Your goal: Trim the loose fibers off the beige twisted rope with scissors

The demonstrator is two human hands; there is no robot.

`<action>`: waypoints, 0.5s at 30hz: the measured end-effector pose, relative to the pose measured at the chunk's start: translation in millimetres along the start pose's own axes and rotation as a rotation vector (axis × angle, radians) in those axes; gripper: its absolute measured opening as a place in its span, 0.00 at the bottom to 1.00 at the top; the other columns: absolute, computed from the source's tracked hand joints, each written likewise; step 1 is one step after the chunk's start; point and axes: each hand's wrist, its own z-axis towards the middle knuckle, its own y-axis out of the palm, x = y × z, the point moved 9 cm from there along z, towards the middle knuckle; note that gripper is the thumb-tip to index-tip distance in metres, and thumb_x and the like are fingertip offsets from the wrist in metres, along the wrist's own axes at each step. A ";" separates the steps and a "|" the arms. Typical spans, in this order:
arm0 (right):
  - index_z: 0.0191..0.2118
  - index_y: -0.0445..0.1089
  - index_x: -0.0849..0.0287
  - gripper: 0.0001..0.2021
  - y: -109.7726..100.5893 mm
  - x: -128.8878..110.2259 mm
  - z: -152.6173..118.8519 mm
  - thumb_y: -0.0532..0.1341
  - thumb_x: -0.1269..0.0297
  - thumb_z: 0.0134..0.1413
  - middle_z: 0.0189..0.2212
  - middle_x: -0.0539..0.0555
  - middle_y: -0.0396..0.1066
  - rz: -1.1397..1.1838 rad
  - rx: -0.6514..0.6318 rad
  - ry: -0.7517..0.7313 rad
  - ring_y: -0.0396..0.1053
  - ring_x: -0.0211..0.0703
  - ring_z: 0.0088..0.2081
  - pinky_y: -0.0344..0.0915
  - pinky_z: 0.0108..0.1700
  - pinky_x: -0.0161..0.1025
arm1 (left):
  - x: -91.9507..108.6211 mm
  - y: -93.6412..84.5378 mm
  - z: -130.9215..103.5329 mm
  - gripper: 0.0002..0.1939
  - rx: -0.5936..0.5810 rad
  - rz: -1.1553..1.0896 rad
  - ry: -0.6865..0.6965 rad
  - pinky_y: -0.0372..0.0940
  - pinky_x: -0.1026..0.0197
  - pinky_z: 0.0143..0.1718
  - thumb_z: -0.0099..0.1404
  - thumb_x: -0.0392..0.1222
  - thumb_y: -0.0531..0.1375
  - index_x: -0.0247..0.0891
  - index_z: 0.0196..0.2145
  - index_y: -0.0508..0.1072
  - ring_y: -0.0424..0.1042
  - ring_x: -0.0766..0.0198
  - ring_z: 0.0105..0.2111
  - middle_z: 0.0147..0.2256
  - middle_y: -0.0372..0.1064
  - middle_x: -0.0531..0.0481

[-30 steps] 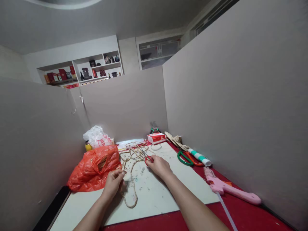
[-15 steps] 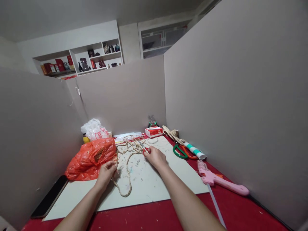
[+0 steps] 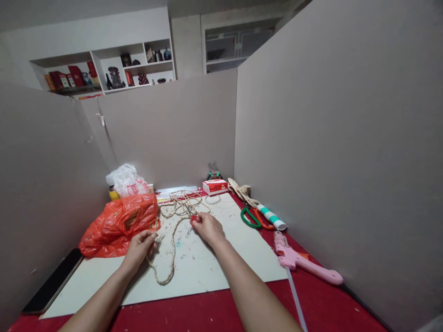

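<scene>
A braided straw cord (image 3: 173,249) loops over the white board (image 3: 214,272), with a tangle of it farther back. My left hand (image 3: 140,249) pinches one end of the cord near the red plastic bag (image 3: 114,228), and loose frayed strands stick up above the fingertips. The fingers of my right hand (image 3: 208,227) are closed on the red handles of small scissors (image 3: 194,218), whose blades point away over the tangled cord.
Behind the red bag are a white plastic bag (image 3: 128,180) and a yellow jar (image 3: 113,192). A red-and-white box (image 3: 215,186), green-handled scissors (image 3: 250,218), a striped roll (image 3: 272,217) and a pink glue gun (image 3: 308,264) line the right. A phone (image 3: 53,281) lies left. Grey partitions surround the table.
The whole view has shifted, so things appear farther left. The red scissor handles sit closer together in my right hand. My left hand still holds the cord.
</scene>
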 end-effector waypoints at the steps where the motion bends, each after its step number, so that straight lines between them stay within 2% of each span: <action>1: 0.25 0.66 0.55 0.09 -1.0 -0.8 0.2 0.60 0.57 0.48 0.30 0.49 0.70 -0.001 0.001 -0.013 0.63 0.37 0.29 0.49 0.29 0.34 | -0.1 -0.1 0.2 0.20 -0.002 -0.005 0.000 0.47 0.69 0.18 0.49 0.54 0.66 0.34 0.28 0.70 0.55 0.74 0.15 0.17 0.65 0.54; 7: 0.26 0.67 0.55 0.09 -10.3 0.0 2.3 0.59 0.57 0.49 0.33 0.50 0.66 -0.007 0.008 -0.020 0.62 0.36 0.30 0.50 0.29 0.34 | -2.2 -6.1 5.8 0.18 0.029 -0.036 0.006 0.49 0.69 0.19 0.48 0.53 0.67 0.34 0.26 0.71 0.58 0.73 0.18 0.19 0.64 0.55; 11: 0.25 0.66 0.56 0.10 -5.6 -0.9 1.4 0.58 0.57 0.50 0.33 0.51 0.67 -0.044 -0.018 -0.019 0.63 0.36 0.31 0.50 0.29 0.34 | -8.9 -6.1 8.7 0.19 0.038 -0.055 -0.008 0.48 0.67 0.18 0.48 0.53 0.67 0.34 0.26 0.72 0.58 0.73 0.17 0.19 0.65 0.53; 13: 0.25 0.65 0.56 0.08 0.1 -1.4 1.9 0.58 0.59 0.49 0.32 0.51 0.68 -0.073 -0.049 -0.017 0.63 0.37 0.30 0.50 0.28 0.34 | -13.1 -3.4 8.9 0.18 0.029 -0.063 -0.020 0.51 0.67 0.19 0.50 0.52 0.66 0.33 0.28 0.72 0.61 0.72 0.18 0.21 0.66 0.52; 15: 0.25 0.64 0.56 0.08 5.5 -2.6 3.8 0.59 0.58 0.48 0.27 0.50 0.68 -0.104 -0.092 -0.019 0.63 0.38 0.28 0.49 0.27 0.34 | -16.8 1.4 8.3 0.15 0.002 -0.061 -0.035 0.60 0.66 0.24 0.56 0.50 0.64 0.32 0.31 0.72 0.65 0.69 0.22 0.25 0.68 0.50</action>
